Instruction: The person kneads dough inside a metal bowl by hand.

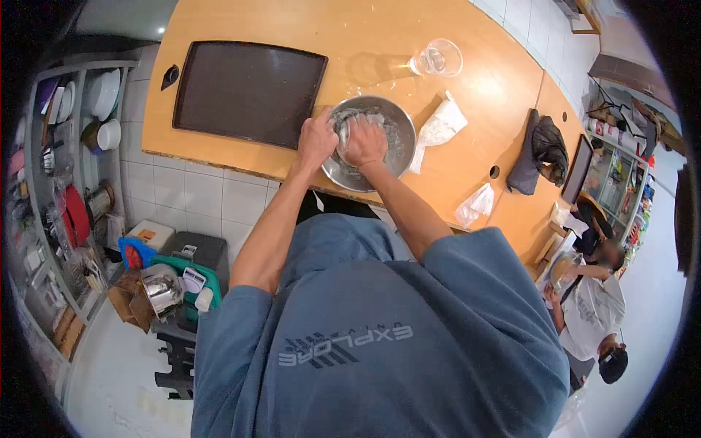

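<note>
A steel mixing bowl (pixel 406 139) stands near the table's front edge, its inner wall smeared with white flour. My left hand (pixel 318 140) is closed on the bowl's left rim. Inside the bowl, my right hand (pixel 364 141) presses with bent fingers into pale dough (pixel 345 133); the hand partly hides it. Right of the bowl lies a crumpled plastic bag of white powder (pixel 441 125). A clear plastic cup (pixel 442 57) is farther back on the table.
A dark baking tray (pixel 248 93) lies left on the wooden table (pixel 409 22). A smaller clear bag (pixel 476 206) and dark cloth items (pixel 537 152) are to the right. Other people (pixel 593 303) are at the far right. Shelves (pixel 77 182) and stacked goods stand left.
</note>
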Tool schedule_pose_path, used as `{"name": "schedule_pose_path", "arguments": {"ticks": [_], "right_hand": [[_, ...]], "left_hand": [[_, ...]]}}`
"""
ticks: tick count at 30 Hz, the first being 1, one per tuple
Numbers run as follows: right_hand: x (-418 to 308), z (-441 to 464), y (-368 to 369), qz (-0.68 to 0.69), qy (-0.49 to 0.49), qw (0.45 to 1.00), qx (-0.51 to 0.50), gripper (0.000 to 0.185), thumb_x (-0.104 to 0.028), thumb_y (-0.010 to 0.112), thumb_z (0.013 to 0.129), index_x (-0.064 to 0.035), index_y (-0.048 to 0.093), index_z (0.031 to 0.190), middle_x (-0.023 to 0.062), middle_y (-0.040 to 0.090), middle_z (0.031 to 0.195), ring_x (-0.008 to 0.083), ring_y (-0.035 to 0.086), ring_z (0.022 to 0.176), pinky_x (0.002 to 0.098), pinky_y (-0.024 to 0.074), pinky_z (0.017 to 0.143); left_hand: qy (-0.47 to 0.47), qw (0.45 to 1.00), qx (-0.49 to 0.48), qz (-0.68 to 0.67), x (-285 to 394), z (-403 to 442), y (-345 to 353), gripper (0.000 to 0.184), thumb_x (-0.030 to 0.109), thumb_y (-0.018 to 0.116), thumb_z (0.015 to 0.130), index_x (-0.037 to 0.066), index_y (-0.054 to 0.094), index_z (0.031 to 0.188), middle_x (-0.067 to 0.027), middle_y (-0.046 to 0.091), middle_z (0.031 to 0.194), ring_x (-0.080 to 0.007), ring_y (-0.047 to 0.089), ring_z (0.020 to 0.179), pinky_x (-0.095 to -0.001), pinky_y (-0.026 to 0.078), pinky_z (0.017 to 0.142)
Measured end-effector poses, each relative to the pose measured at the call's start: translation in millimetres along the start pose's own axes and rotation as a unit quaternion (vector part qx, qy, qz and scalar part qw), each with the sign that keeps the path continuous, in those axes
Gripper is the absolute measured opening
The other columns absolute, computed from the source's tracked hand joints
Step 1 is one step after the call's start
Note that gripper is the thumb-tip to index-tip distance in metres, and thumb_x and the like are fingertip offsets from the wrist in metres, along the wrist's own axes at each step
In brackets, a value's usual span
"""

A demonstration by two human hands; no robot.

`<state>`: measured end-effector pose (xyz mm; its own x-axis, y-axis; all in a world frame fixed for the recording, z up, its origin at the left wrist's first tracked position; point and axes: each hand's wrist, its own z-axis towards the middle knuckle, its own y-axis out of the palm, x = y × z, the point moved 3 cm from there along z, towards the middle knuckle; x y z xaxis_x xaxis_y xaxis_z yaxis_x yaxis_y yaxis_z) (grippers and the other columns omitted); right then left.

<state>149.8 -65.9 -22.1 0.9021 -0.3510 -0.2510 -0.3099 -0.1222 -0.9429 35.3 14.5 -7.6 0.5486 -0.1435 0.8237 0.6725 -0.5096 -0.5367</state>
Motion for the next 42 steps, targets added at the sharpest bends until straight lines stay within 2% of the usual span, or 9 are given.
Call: {"name": "schedule_pose_path", "arguments": {"ticks": [6, 12, 15, 22, 25, 28, 31, 40, 42], "right_hand": [[2.3, 9.7, 5.4, 0.013, 0.025, 0.998, 0.056, 0.047, -0.034, 0.073, 0.076, -0.0064, 0.065, 0.114, 0.0199, 0.066, 0.118, 0.0393, 0.064, 0.11, 0.0499, 0.0515, 0.091], [26.3, 21.3, 11.9, 0.155, -0.002, 0.987, -0.037, 0.041, -0.031, 0.067, 0.085, 0.0037, 0.068, 0.107, 0.0316, 0.067, 0.109, 0.0472, 0.064, 0.104, 0.0539, 0.0502, 0.092], [26.9, 21.8, -24.4, 0.194, 0.078, 0.969, -0.131, 0.04, -0.034, 0.061, 0.091, 0.0032, 0.071, 0.102, 0.03, 0.07, 0.101, 0.0468, 0.068, 0.098, 0.0557, 0.0523, 0.09], [9.4, -5.8, -31.5, 0.076, 0.052, 0.994, -0.052, 0.036, -0.033, 0.065, 0.087, 0.0009, 0.07, 0.097, 0.0239, 0.073, 0.086, 0.0463, 0.071, 0.079, 0.0541, 0.0576, 0.075], [1.5, -19.2, -24.7, 0.05, 0.127, 0.983, -0.125, 0.039, -0.035, 0.064, 0.087, -0.0028, 0.069, 0.109, 0.0223, 0.073, 0.097, 0.0424, 0.071, 0.092, 0.0546, 0.0561, 0.083], [-10.7, -35.1, -26.4, -0.09, 0.003, 0.995, 0.037, 0.042, -0.036, 0.064, 0.086, -0.0075, 0.068, 0.116, 0.0192, 0.071, 0.111, 0.0366, 0.068, 0.107, 0.0558, 0.0515, 0.092], [-6.9, -34.9, -14.1, -0.044, -0.011, 0.996, -0.075, 0.044, -0.038, 0.064, 0.084, -0.0104, 0.069, 0.118, 0.0169, 0.067, 0.12, 0.032, 0.062, 0.117, 0.056, 0.0467, 0.097], [5.8, -11.4, 3.7, -0.011, -0.035, 0.999, -0.014, 0.042, -0.039, 0.072, 0.076, -0.0094, 0.072, 0.105, 0.0184, 0.073, 0.098, 0.0364, 0.072, 0.092, 0.0494, 0.0547, 0.084], [9.8, -0.6, 8.3, -0.011, -0.004, 0.996, -0.088, 0.039, -0.037, 0.067, 0.077, -0.0092, 0.073, 0.105, 0.0186, 0.074, 0.097, 0.036, 0.072, 0.093, 0.0492, 0.0552, 0.085]], "left_hand": [[-0.01, 1.0, 0.009, 0.005, 4.3, 0.0, -2.2, 0.028, 0.003, 0.058, 0.087, 0.002, 0.06, 0.115, -0.0337, 0.065, 0.086, -0.0522, 0.063, 0.088, -0.0584, 0.049, 0.075], [-0.023, 1.0, 0.02, 0.004, 4.3, 1.2, -0.5, 0.03, 0.001, 0.059, 0.084, 0.001, 0.06, 0.115, -0.033, 0.067, 0.09, -0.0524, 0.064, 0.09, -0.0585, 0.049, 0.076], [-0.044, 0.999, 0.01, 0.024, 12.2, 3.3, -4.2, 0.032, 0.0, 0.059, 0.083, -0.001, 0.06, 0.114, -0.033, 0.068, 0.092, -0.0518, 0.065, 0.092, -0.0581, 0.05, 0.078], [-0.032, 0.999, -0.003, 0.005, 5.4, 5.4, -2.0, 0.026, 0.001, 0.06, 0.085, -0.002, 0.06, 0.111, -0.0329, 0.067, 0.094, -0.052, 0.063, 0.096, -0.0576, 0.049, 0.079], [-0.025, 1.0, -0.004, 0.014, 8.6, 5.6, -4.4, 0.028, -0.001, 0.058, 0.084, -0.003, 0.06, 0.111, -0.0334, 0.067, 0.094, -0.0521, 0.063, 0.096, -0.057, 0.05, 0.08], [-0.041, 0.999, -0.005, 0.007, 7.7, 3.8, -5.3, 0.028, -0.001, 0.058, 0.084, -0.002, 0.059, 0.111, -0.0332, 0.067, 0.094, -0.0521, 0.063, 0.097, -0.0566, 0.05, 0.08], [-0.054, 0.998, -0.003, -0.014, 4.1, 3.5, -2.0, 0.028, 0.001, 0.059, 0.085, -0.001, 0.059, 0.113, -0.0327, 0.067, 0.094, -0.0522, 0.062, 0.098, -0.0564, 0.049, 0.08], [-0.026, 0.999, -0.038, 0.011, 3.3, 7.6, -7.0, 0.028, 0.004, 0.058, 0.09, 0.001, 0.06, 0.117, -0.0317, 0.067, 0.098, -0.0514, 0.062, 0.1, -0.0555, 0.05, 0.081], [-0.029, 0.999, -0.037, 0.008, 0.3, 3.9, -9.2, 0.028, 0.005, 0.057, 0.091, 0.001, 0.06, 0.119, -0.0321, 0.066, 0.098, -0.0514, 0.062, 0.1, -0.0559, 0.049, 0.082]]}}
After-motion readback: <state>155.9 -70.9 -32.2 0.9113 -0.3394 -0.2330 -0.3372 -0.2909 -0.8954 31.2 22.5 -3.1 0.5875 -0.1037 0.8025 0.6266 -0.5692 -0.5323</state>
